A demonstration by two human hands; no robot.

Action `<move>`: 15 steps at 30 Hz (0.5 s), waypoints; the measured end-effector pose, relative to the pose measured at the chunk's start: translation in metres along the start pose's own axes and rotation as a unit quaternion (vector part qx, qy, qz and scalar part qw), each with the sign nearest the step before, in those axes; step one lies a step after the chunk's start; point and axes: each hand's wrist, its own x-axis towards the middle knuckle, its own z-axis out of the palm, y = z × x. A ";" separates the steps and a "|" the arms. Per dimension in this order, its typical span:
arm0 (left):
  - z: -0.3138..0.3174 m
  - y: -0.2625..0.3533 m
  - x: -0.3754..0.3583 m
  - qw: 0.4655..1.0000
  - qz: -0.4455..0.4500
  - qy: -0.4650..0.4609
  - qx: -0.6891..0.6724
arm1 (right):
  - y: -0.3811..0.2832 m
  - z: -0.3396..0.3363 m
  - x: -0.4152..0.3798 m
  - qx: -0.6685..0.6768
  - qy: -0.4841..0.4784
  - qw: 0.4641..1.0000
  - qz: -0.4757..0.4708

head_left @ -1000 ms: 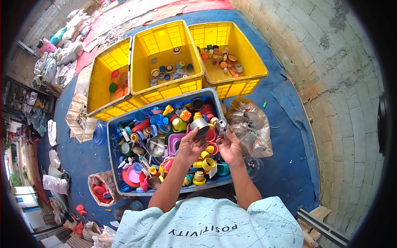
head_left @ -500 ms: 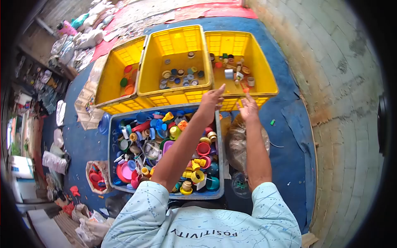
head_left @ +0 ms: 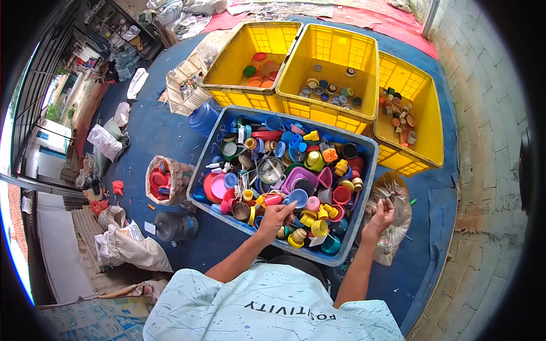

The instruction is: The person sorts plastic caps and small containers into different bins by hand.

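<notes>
A blue-grey tub [head_left: 364, 170] stands in front of me, heaped with mixed plastic caps and small plastic pieces. My left hand [head_left: 276, 220] is over its near side with its fingers drawn together, beside a round blue cap [head_left: 298, 198]. Whatever those fingers pinch, if anything, is hidden. Yellow ring-shaped caps [head_left: 319, 228] lie just right of the hand. My right hand [head_left: 380, 219] hovers past the tub's right edge, fingers curled in and no item showing in them. Below and behind it rests a clear plastic bag [head_left: 392, 190].
Three yellow crates hold sorted pieces: the left crate [head_left: 233, 94] mostly orange and red lids, the middle crate [head_left: 327, 116] flat caps, the right crate [head_left: 429, 153] mixed parts. A sack of red pieces [head_left: 177, 181] and a large bottle [head_left: 181, 226] stand left. A block wall [head_left: 483, 170] bounds the right.
Both hands have drawn back from the crates toward me, the left to the tub's near side, the right to beside the tub. The view has swung left.
</notes>
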 end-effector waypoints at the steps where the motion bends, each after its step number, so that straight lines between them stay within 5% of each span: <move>1: -0.010 0.004 -0.006 1.000 -0.002 0.026 -0.008 | -0.001 0.007 -0.008 -0.070 -0.023 0.995 -0.070; 4: -0.046 0.003 -0.009 0.997 -0.004 0.064 -0.041 | -0.019 0.043 -0.042 -0.247 -0.072 0.938 -0.231; 7: -0.076 0.015 -0.015 0.997 -0.019 0.071 -0.039 | -0.035 0.085 -0.083 -0.422 -0.059 0.770 -0.475; 10: -0.114 0.011 -0.015 0.996 0.020 0.057 -0.067 | -0.026 0.129 -0.123 -0.341 -0.181 0.837 -0.388; 15: -0.174 0.011 -0.011 0.991 0.043 0.078 -0.103 | 0.019 0.190 -0.173 -0.365 -0.367 0.799 -0.305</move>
